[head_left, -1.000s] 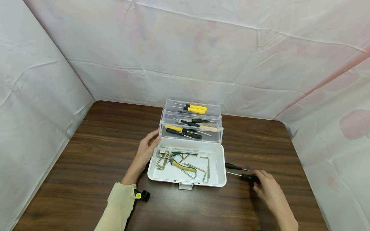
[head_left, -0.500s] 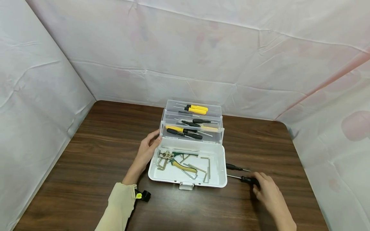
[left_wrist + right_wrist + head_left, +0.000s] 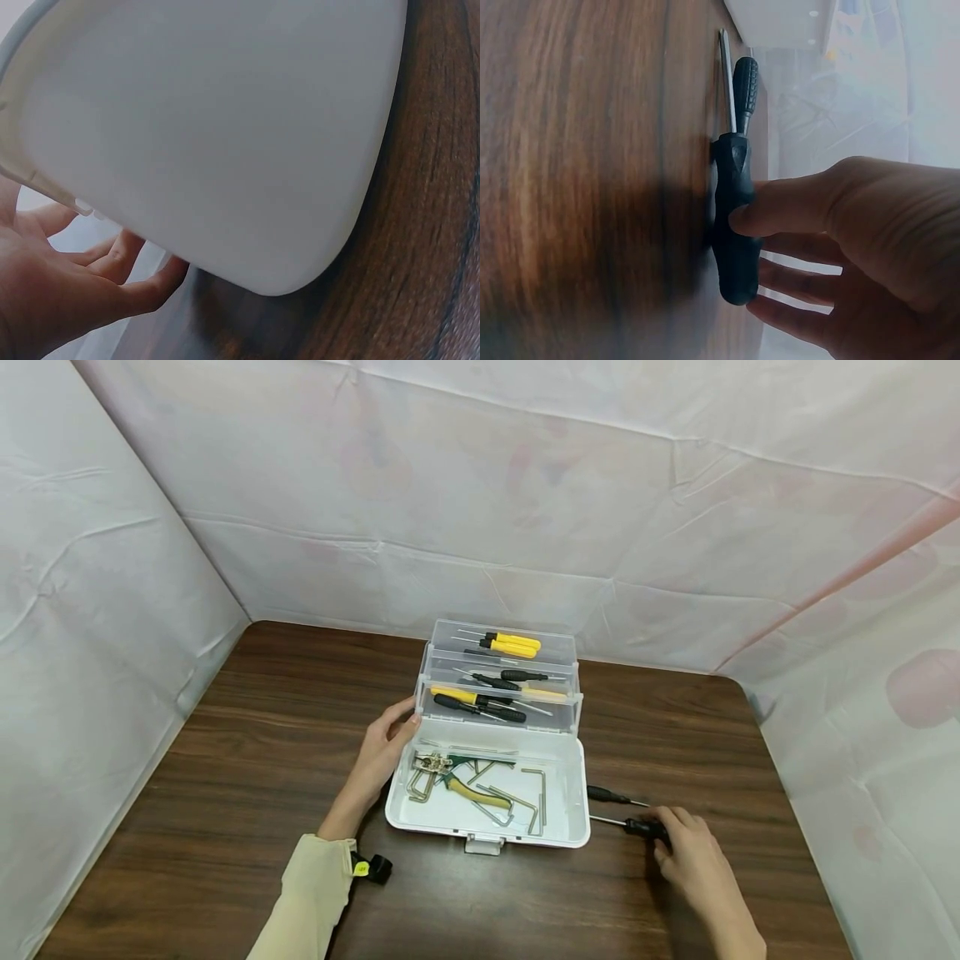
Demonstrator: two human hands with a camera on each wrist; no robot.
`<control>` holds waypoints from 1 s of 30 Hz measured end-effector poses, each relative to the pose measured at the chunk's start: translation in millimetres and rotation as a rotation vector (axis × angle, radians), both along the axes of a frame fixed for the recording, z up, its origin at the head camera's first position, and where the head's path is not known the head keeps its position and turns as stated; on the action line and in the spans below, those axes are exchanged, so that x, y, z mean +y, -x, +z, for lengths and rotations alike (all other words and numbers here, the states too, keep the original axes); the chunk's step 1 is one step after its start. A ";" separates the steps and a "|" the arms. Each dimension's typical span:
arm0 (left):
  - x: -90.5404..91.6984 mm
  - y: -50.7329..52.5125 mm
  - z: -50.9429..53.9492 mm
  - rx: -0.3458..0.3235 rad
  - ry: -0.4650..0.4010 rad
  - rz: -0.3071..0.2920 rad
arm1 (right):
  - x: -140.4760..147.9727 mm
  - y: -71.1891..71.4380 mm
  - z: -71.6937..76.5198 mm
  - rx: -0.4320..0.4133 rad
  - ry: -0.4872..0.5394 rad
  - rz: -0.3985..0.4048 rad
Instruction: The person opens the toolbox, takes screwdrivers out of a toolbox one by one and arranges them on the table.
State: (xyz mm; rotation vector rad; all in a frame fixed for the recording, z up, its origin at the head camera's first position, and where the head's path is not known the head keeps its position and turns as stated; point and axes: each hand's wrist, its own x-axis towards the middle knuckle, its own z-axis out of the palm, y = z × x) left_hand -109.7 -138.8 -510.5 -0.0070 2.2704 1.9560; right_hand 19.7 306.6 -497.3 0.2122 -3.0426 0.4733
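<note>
While the left hand [image 3: 375, 752], left of centre in the frame, stays with its fingers loosely bent against the left side of the toolbox [image 3: 442, 814], that box keeps its place at the centre. Green-and-yellow pliers [image 3: 478, 795] and hex keys [image 3: 543, 797] lie in its white base, with yellow- and black-handled screwdrivers [image 3: 512, 648] in the clear trays [image 3: 561, 647] above. At the lower right, the loose black screwdriver [image 3: 607, 794] lies just beside the box. Below it, the held black screwdriver [image 3: 639, 828] has shifted slightly toward the bottom of the frame, its handle pinched between thumb and fingers of the right hand [image 3: 693, 856]. So the work seems to be settling this hold, not carrying; whether the tool clears the table [image 3: 300, 710] cannot be told.
</note>
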 end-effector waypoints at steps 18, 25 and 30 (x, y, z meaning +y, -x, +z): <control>-0.3 -0.1 -1.0 0.004 -0.002 0.005 | -21.4 27.9 30.0 0.052 0.014 0.007; 0.0 -1.1 0.6 0.010 0.001 0.001 | -41.0 51.3 46.5 0.149 0.033 0.049; 0.7 -1.2 1.9 0.005 0.012 0.001 | -56.6 68.5 62.8 0.208 0.047 0.090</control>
